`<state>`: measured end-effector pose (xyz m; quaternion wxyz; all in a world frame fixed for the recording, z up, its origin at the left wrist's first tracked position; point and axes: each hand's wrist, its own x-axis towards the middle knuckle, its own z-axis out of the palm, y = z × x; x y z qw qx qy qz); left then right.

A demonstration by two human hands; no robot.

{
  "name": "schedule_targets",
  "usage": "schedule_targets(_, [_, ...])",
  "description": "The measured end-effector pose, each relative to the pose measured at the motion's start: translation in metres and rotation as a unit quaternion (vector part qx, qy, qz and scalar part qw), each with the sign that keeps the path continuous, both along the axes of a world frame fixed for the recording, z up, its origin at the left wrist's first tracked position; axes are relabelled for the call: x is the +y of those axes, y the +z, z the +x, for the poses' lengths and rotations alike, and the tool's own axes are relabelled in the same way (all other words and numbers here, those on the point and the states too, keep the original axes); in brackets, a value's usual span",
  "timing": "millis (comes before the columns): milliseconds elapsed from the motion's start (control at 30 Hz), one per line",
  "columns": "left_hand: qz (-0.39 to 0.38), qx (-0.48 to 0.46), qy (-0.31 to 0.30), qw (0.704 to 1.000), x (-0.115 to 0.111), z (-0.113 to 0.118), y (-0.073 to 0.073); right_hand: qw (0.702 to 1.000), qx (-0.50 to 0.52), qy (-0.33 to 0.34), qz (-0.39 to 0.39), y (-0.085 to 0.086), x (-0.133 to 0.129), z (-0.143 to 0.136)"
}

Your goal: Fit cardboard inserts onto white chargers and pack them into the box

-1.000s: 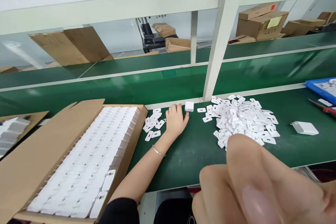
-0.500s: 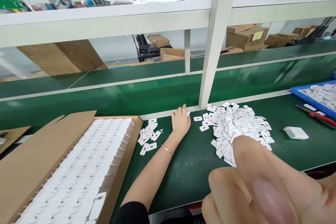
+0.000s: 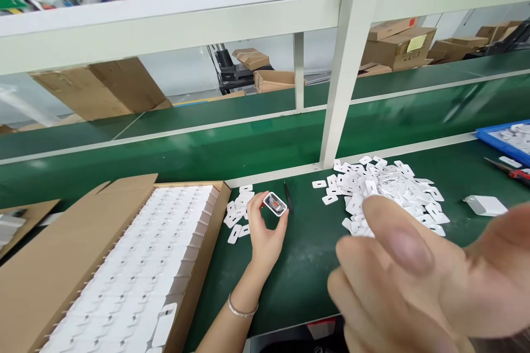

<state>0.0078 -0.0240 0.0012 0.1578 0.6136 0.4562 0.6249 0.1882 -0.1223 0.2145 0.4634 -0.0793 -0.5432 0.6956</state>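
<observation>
My left hand (image 3: 265, 240) holds a small white oval-ended housing (image 3: 275, 204) between thumb and fingers, its open end facing me with dark and red parts inside. Large and blurred in the right foreground, my right hand (image 3: 406, 281) has its fingers curled and pressed together; whatever it may hold is hidden. Behind it lies a heap of flat white plates (image 3: 385, 187) with small slots. A smaller group of plates (image 3: 234, 233) is beside my left hand, partly covered by it. Black tweezers (image 3: 289, 198) lie just right of the housing.
An open cardboard box (image 3: 202, 253) with rows of white pieces (image 3: 136, 265) stands at the left. At the right are a white block (image 3: 485, 206), red-handled pliers (image 3: 519, 175) and a blue tray (image 3: 497, 140). A metal post (image 3: 342, 77) rises at the bench's back edge.
My left hand has drawn back from the bench's rear edge and turned, bringing the housing's open end into view and uncovering the tweezers. My right hand's thumb has shifted; the view has moved slightly.
</observation>
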Motion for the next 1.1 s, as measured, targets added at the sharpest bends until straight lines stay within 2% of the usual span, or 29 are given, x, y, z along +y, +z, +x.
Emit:
schedule_targets(67, [0.034, 0.008, -0.009, 0.999, -0.003, -0.001, 0.0, 0.999, -0.013, -0.04, 0.035, -0.012, 0.017, 0.003])
schedule_targets(100, [0.045, 0.012, -0.01, 0.999, -0.004, -0.001, 0.001, 0.991, -0.066, -0.094, 0.063, -0.019, 0.027, 0.007])
schedule_targets(133, [0.051, 0.016, -0.011, 0.999, -0.006, -0.001, 0.002, 0.97, -0.157, -0.159, 0.101, -0.028, 0.038, 0.013])
schedule_targets(167, [0.053, 0.019, -0.012, 0.998, -0.007, -0.001, 0.004, 0.924, -0.286, -0.22, 0.129, -0.038, 0.049, 0.019])
schedule_targets(200, [0.053, 0.019, -0.013, 0.998, -0.009, -0.002, 0.005, 0.856, -0.416, -0.263, 0.157, -0.05, 0.061, 0.027])
schedule_targets(267, [0.048, 0.013, -0.022, 0.998, -0.012, -0.002, 0.005, 0.708, -0.606, -0.305, 0.196, -0.078, 0.084, 0.044])
schedule_targets(300, [0.044, 0.008, -0.031, 0.999, -0.014, -0.002, 0.005, 0.642, -0.677, -0.307, 0.187, -0.093, 0.095, 0.051])
schedule_targets(333, [0.033, -0.001, -0.045, 0.998, -0.015, -0.002, 0.004, 0.592, -0.731, -0.295, 0.167, -0.108, 0.105, 0.057])
schedule_targets(400, [-0.007, -0.039, -0.087, 0.995, -0.018, -0.001, 0.003, 0.552, -0.775, -0.269, 0.15, -0.132, 0.12, 0.065])
schedule_targets(500, [-0.087, -0.166, -0.161, 0.969, -0.02, 0.004, 0.003, 0.521, -0.794, -0.273, 0.152, -0.154, 0.13, 0.062])
schedule_targets(567, [-0.138, -0.254, -0.198, 0.937, -0.019, 0.007, 0.004, 0.501, -0.798, -0.286, 0.175, -0.159, 0.131, 0.054])
schedule_targets(633, [-0.168, -0.293, -0.212, 0.917, -0.018, 0.008, 0.006, 0.496, -0.794, -0.29, 0.199, -0.162, 0.129, 0.047])
schedule_targets(700, [-0.16, -0.279, -0.207, 0.924, -0.018, 0.007, 0.007, 0.512, -0.784, -0.283, 0.209, -0.165, 0.127, 0.043])
schedule_targets(800, [-0.098, -0.223, -0.206, 0.948, -0.02, 0.005, 0.011, 0.546, -0.767, -0.274, 0.196, -0.169, 0.124, 0.044])
schedule_targets(867, [-0.061, -0.207, -0.217, 0.952, -0.021, 0.004, 0.013, 0.564, -0.756, -0.272, 0.188, -0.171, 0.123, 0.046])
schedule_targets(1100, [-0.022, -0.198, -0.225, 0.954, -0.019, 0.002, 0.014, 0.573, -0.755, -0.264, 0.178, -0.169, 0.122, 0.046])
